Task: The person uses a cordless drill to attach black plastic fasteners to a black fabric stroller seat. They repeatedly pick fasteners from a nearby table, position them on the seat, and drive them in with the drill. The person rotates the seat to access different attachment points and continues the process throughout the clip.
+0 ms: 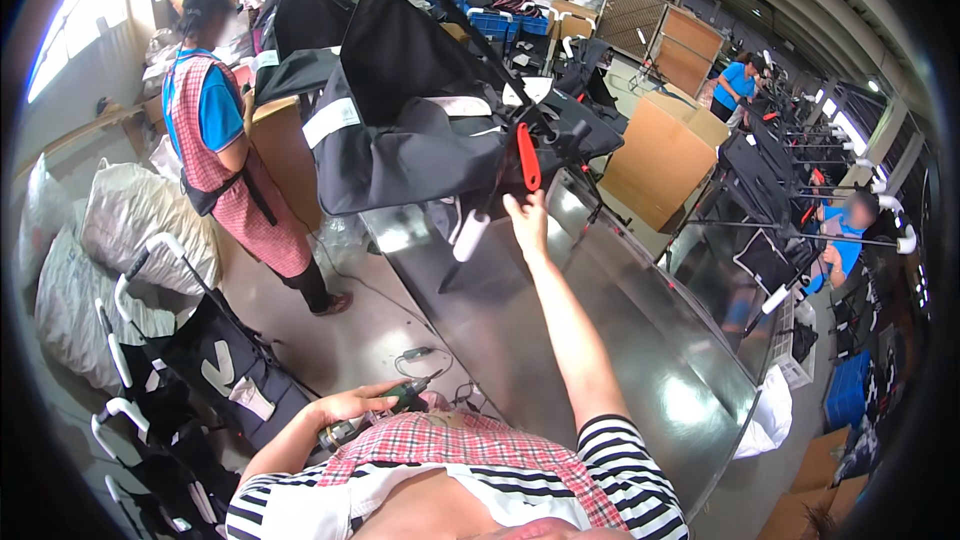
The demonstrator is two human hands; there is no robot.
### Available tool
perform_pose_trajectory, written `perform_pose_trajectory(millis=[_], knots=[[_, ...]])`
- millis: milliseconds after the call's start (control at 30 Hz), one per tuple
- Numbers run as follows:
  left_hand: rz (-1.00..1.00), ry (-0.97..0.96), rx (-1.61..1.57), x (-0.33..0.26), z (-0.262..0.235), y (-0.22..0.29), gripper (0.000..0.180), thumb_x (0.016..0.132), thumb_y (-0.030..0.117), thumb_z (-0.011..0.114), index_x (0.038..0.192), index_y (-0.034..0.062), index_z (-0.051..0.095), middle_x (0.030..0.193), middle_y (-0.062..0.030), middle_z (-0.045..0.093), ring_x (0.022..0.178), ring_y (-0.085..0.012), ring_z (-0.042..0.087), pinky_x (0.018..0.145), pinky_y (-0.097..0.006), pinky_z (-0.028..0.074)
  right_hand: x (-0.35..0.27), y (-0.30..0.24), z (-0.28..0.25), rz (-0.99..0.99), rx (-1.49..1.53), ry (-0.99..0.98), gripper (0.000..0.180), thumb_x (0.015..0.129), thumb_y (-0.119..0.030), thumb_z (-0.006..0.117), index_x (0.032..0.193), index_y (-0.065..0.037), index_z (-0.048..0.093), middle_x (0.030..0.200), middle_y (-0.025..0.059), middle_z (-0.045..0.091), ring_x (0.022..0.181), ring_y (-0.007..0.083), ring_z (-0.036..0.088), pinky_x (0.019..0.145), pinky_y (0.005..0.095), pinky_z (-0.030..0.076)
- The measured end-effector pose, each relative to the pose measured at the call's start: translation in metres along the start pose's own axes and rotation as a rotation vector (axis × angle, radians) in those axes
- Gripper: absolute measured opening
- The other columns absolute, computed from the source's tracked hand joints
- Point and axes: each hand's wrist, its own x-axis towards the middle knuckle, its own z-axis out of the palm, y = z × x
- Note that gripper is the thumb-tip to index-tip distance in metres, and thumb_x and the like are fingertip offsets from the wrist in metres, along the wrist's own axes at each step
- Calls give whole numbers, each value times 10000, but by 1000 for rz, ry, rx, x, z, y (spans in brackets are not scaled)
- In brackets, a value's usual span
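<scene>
My left hand (352, 406) is closed around a green and black electric screwdriver (408, 395), held low beside my apron with its bit pointing away to the right. My right arm stretches forward over the metal table (500, 325). At its end, my right hand (530, 225) has its fingers apart, just below a red plastic handle (528, 158); whether a fingertip touches it I cannot tell. The handle hangs from a black fabric-and-tube frame (410, 155), which looks like a folding stroller. A white grip (470, 236) sticks out from the frame near my right hand.
On the left stands a person (215, 130) in a checked apron, beside large white sacks (150, 220). More black frames (210, 360) with white grips stand at lower left. A cardboard box (660, 155) is beyond the table. A cable (400, 305) runs across the floor.
</scene>
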Motion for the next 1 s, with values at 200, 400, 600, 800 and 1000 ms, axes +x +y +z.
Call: perform_pose_trajectory(millis=[200, 400, 600, 800, 1000], knots=[[-72, 4, -19, 15, -25, 3, 662, 1032, 351, 526, 1591, 158, 229, 1578, -89, 343, 1447, -195, 290, 1186, -331, 199, 49, -106, 64, -301, -136, 107, 934, 862, -425, 741, 1428, 166, 291, 1452, 365, 370, 1387, 463, 350, 1164, 474, 286], [-78, -30, -25, 33, -38, 9, 700, 1021, 414, 515, 1587, 120, 225, 1593, -134, 315, 1466, -234, 276, 1188, -345, 201, 56, -103, 166, -79, 70, 265, 706, 939, -360, 649, 1358, 129, 361, 1331, 357, 475, 1276, 450, 474, 1070, 495, 387], [-79, 26, 5, 37, -39, 7, 710, 1020, 434, 504, 1586, 111, 223, 1599, -148, 304, 1474, -248, 261, 1190, -355, 194, 37, -134, 122, -78, -370, 29, 507, 941, -455, 614, 1073, 34, 583, 777, 260, 687, 733, 452, 679, 663, 532, 539], [-76, -44, 1, 47, -48, 18, 693, 1029, 418, 495, 1587, 112, 222, 1593, -157, 311, 1462, -253, 282, 1184, -354, 204, 31, -126, 151, -76, -217, 108, 491, 973, -279, 590, 1296, 63, 450, 1054, 290, 661, 919, 436, 675, 785, 506, 544], [-77, -21, -42, 53, -56, 11, 687, 1031, 407, 499, 1587, 114, 222, 1578, -162, 338, 1458, -251, 289, 1182, -347, 203, 61, -103, 114, -109, 772, -333, 434, 1040, -388, 521, 1269, -24, 577, 1045, 95, 701, 919, 137, 662, 845, 282, 515]])
